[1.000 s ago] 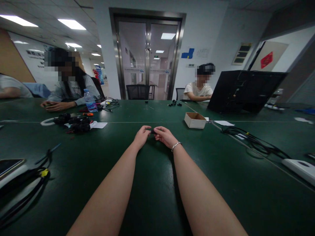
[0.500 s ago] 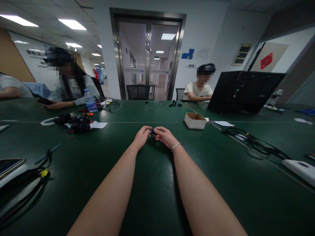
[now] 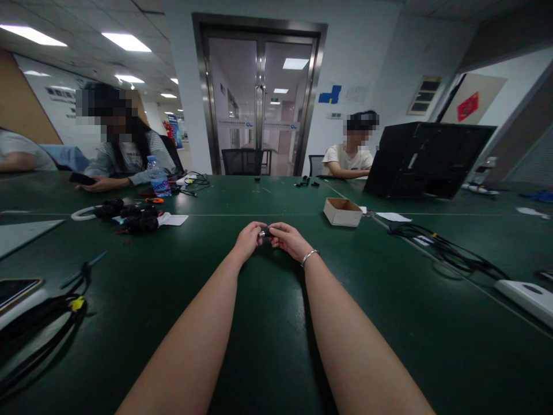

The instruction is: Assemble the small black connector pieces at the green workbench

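Between my two hands, over the middle of the green table, is a small black piece with a silvery end on its left side. My right hand pinches the black part between thumb and fingers; a silver bracelet is on that wrist. My left hand has its fingers curled round the silvery end. Both hands nearly touch at the fingertips. Fingers cover much of the piece, so its exact shape is hard to tell.
An open box stands right of my hands, with a black monitor-like case behind. Left are black items, a water bottle and coiled cables. More cables lie right. People sit across the table.
The silvery end of the piece now shows more between my fingertips. My left fingers have shifted slightly. At the left edge, a pale flat panel reaches further into view.
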Tool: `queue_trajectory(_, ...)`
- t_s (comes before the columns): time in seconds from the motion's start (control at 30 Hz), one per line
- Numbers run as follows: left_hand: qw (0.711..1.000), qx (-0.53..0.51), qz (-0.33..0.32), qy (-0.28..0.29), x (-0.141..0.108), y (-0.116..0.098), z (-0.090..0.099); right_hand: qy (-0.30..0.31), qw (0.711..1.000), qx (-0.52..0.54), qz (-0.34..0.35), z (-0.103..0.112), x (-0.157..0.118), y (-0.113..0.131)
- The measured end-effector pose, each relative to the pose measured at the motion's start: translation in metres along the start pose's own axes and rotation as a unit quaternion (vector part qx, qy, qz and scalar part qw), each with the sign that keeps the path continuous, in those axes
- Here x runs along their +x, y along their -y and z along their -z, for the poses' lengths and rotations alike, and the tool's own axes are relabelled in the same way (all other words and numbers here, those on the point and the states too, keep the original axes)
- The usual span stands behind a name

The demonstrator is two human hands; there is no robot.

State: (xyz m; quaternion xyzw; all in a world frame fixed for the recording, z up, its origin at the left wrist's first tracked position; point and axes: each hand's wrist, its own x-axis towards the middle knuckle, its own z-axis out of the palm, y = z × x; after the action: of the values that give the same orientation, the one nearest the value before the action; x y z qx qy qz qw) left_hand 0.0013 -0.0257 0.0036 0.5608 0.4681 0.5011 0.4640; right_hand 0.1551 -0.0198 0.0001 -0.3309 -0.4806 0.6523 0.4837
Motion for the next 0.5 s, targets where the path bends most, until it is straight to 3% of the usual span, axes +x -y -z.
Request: queue_trajectory(0.5,1.000,0.008,-0.010,0.006,0.0011,0.0002,0.0018,0.008,1.000,0.000,0.007,0.0015,0.0011,-0.0011)
